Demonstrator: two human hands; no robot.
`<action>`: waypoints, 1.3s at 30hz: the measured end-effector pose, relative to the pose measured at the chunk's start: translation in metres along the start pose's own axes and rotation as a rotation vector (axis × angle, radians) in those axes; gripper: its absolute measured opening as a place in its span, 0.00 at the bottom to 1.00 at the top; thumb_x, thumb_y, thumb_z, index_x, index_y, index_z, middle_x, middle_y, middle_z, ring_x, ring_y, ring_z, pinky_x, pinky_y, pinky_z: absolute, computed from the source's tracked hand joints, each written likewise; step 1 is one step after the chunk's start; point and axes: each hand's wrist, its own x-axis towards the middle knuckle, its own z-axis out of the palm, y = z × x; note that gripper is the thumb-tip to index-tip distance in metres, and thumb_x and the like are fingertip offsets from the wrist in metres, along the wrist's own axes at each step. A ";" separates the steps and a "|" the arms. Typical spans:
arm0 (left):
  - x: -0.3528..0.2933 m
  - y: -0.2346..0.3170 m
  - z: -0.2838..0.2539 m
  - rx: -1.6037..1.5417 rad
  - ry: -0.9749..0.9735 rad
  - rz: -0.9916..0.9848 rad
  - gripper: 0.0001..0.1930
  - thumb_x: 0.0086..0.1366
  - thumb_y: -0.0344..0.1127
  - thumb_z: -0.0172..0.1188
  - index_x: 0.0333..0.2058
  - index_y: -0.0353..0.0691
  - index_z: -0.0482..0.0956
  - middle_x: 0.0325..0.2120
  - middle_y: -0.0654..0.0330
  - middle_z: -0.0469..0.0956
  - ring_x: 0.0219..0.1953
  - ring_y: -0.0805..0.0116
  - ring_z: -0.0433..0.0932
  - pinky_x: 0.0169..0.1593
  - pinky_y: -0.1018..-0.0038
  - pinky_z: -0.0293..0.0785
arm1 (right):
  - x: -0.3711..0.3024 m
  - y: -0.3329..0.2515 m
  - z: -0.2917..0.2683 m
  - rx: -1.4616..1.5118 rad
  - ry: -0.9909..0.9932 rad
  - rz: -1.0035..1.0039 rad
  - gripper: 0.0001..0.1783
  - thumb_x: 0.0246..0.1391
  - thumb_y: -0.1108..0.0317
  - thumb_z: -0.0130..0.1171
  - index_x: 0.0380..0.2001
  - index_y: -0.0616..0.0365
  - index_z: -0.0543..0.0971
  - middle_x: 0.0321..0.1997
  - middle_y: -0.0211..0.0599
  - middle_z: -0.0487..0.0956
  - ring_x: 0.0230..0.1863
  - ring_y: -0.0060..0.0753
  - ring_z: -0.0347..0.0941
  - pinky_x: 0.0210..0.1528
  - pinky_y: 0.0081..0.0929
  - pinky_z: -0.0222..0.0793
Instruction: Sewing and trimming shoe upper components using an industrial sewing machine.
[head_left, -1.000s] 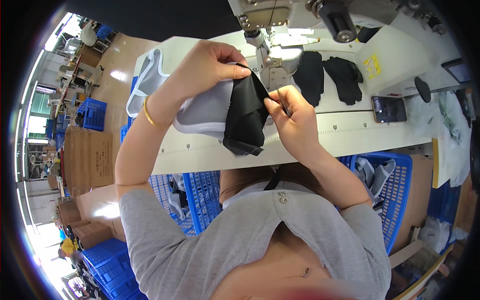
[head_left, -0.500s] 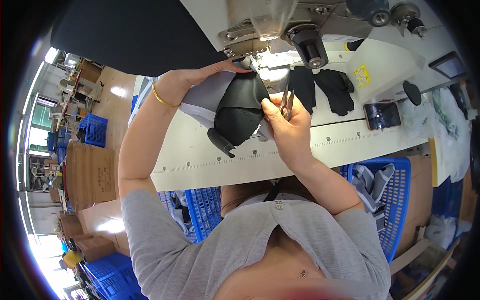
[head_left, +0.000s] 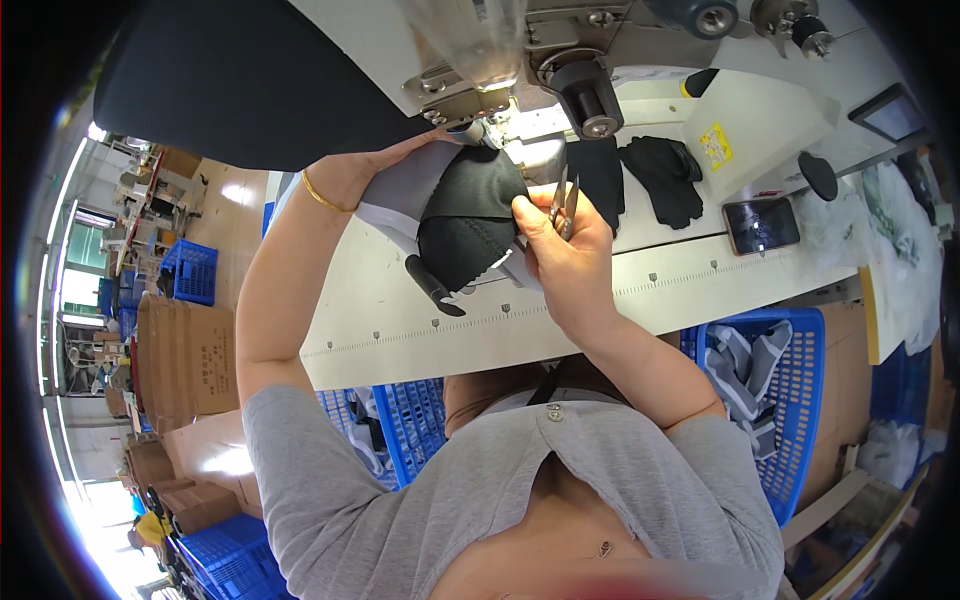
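Note:
A sewn piece of black and grey fabric (head_left: 465,215) is stretched between my two hands, just under the sewing machine head (head_left: 470,105). It bulges toward me, with a black rolled strip (head_left: 432,288) hanging from its lower left edge. My left hand (head_left: 352,178) grips its grey upper left side; those fingertips are partly hidden by the machine. With thumb and fingers closed, my right hand (head_left: 572,245) pinches the right edge of the fabric. The same hand also holds small metal scissors (head_left: 565,208), blades pointing up.
Black gloves (head_left: 662,180) and a phone (head_left: 762,226) lie on the white sewing table (head_left: 400,340) to the right. A large black panel (head_left: 250,85) covers the upper left. Blue baskets (head_left: 805,400) with grey fabric pieces stand below the table edge. Cardboard boxes (head_left: 185,355) are at left.
The view has shifted slightly, so the machine appears farther left. The fabric and both hands have moved slightly left in the picture; both hands keep their holds.

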 end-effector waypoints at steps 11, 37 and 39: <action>0.013 0.013 0.001 0.689 0.045 0.373 0.19 0.64 0.37 0.62 0.51 0.38 0.76 0.48 0.52 0.79 0.47 0.56 0.79 0.48 0.63 0.78 | 0.000 0.003 0.000 0.033 -0.001 0.015 0.08 0.61 0.67 0.60 0.32 0.60 0.75 0.23 0.20 0.72 0.25 0.08 0.63 0.27 0.13 0.60; -0.052 0.057 0.035 0.668 0.276 0.195 0.12 0.59 0.35 0.67 0.39 0.37 0.83 0.34 0.55 0.83 0.35 0.60 0.81 0.40 0.67 0.76 | 0.008 0.000 -0.011 -0.131 -0.075 -0.013 0.06 0.60 0.71 0.58 0.32 0.61 0.73 0.23 0.21 0.71 0.25 0.10 0.66 0.27 0.16 0.63; -0.074 0.069 0.049 0.789 0.311 0.354 0.09 0.61 0.29 0.65 0.39 0.34 0.80 0.38 0.55 0.81 0.31 0.65 0.79 0.38 0.73 0.75 | 0.004 -0.002 -0.011 -0.140 -0.084 0.009 0.05 0.60 0.72 0.58 0.32 0.61 0.74 0.23 0.21 0.72 0.25 0.10 0.65 0.27 0.15 0.62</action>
